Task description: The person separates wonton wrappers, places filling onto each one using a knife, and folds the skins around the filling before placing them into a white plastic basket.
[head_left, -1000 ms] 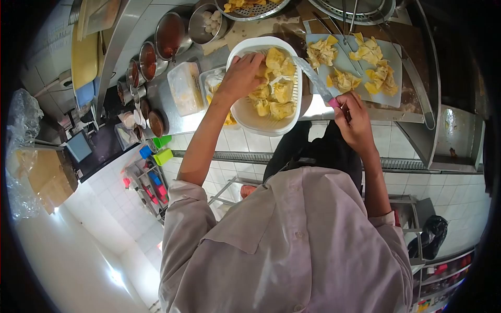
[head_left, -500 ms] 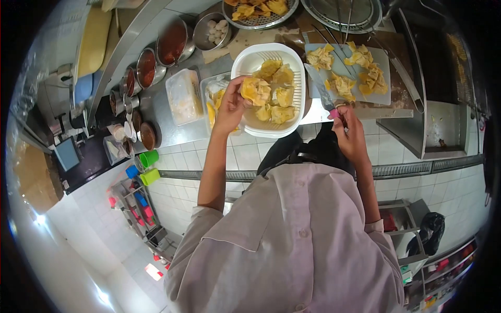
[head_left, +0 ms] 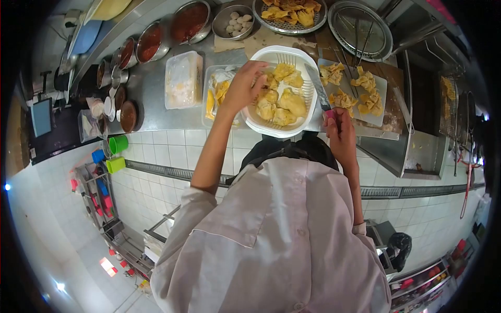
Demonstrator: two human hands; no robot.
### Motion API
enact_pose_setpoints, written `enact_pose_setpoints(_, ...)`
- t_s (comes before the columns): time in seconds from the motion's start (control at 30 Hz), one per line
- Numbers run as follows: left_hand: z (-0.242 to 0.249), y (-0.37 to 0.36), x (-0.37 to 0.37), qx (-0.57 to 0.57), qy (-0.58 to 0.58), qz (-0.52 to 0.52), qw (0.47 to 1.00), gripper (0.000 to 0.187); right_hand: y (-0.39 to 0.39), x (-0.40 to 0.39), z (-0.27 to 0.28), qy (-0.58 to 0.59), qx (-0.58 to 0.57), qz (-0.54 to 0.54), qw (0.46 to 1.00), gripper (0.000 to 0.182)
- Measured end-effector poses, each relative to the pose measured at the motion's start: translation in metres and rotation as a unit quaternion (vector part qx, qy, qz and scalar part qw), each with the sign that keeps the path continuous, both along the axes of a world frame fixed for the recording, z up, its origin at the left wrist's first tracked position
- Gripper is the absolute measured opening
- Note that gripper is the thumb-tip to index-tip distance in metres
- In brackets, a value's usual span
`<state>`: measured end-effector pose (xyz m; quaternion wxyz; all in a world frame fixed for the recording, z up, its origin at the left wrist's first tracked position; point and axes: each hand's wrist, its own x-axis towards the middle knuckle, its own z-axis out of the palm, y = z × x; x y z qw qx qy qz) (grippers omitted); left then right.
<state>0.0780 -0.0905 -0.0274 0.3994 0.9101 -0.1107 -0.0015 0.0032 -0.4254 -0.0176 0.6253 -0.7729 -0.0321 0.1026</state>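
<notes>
While the left hand [head_left: 244,86] dips in, dumplings [head_left: 282,101] fill the white colander [head_left: 292,128] — heaped.

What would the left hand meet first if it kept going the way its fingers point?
The left hand points into the white colander, so it would likely first meet the yellow dumplings heaped inside; exact depth is unclear.

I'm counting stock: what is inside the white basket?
The white basket holds a pile of yellow fried dumplings. The left hand covers its near-left side, so anything beneath the hand or the pile cannot be seen.
</notes>
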Motion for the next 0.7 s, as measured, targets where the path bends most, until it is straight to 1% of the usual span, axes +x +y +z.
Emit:
enact_pose_setpoints(0.03,-0.018,0.009,0.011,0.071,-0.066,-0.016,0.995,0.036,-0.001,0.0,-0.003,0.0,-0.005,0.002,1.0,0.017)
enact_pose_setpoints(0.07,-0.022,0.008,0.019,0.127,-0.013,-0.07,0.989,0.041,-0.002,0.001,-0.005,0.0,-0.01,0.004,1.0,0.017)
enact_pose_setpoints(0.17,-0.032,-0.018,0.029,0.322,0.059,-0.099,0.94,0.049,-0.004,0.004,-0.002,-0.007,-0.034,0.016,0.999,0.018)
enact_pose_setpoints(0.2,-0.039,-0.02,0.029,0.332,0.038,-0.097,0.937,0.057,-0.005,0.004,-0.001,-0.01,-0.043,0.017,0.999,0.018)
enact_pose_setpoints(0.3,-0.047,-0.021,0.035,0.322,0.068,-0.071,0.942,0.061,-0.009,0.003,0.008,-0.014,-0.049,0.009,0.999,0.017)
enact_pose_setpoints(0.33,-0.042,-0.023,0.038,0.322,0.093,-0.085,0.938,0.064,-0.01,0.002,0.007,-0.024,-0.043,-0.004,0.999,0.017)
enact_pose_setpoints(0.4,-0.033,-0.023,0.038,0.333,0.107,-0.106,0.931,0.064,-0.011,0.0,0.0,-0.044,-0.03,-0.028,0.998,0.017)
enact_pose_setpoints(0.43,-0.027,-0.022,0.04,0.339,0.113,-0.116,0.927,0.065,-0.013,-0.001,0.002,-0.032,-0.038,-0.029,0.998,0.017)
enact_pose_setpoints(0.47,-0.018,-0.023,0.045,0.345,0.171,-0.128,0.914,0.069,-0.015,-0.001,0.006,-0.021,-0.046,-0.029,0.998,0.018)
enact_pose_setpoints(0.57,-0.019,-0.009,0.047,0.31,0.189,-0.146,0.92,0.072,-0.023,-0.003,0.005,0.002,-0.046,-0.047,0.998,0.018)
enact_pose_setpoints(0.6,-0.029,0.0,0.044,0.289,0.152,-0.151,0.933,0.071,-0.024,-0.004,0.003,0.007,-0.041,-0.053,0.998,0.018)
enact_pose_setpoints(0.7,-0.011,0.006,0.032,0.213,0.157,-0.154,0.952,0.068,-0.03,-0.001,-0.005,0.011,-0.056,-0.048,0.997,0.019)
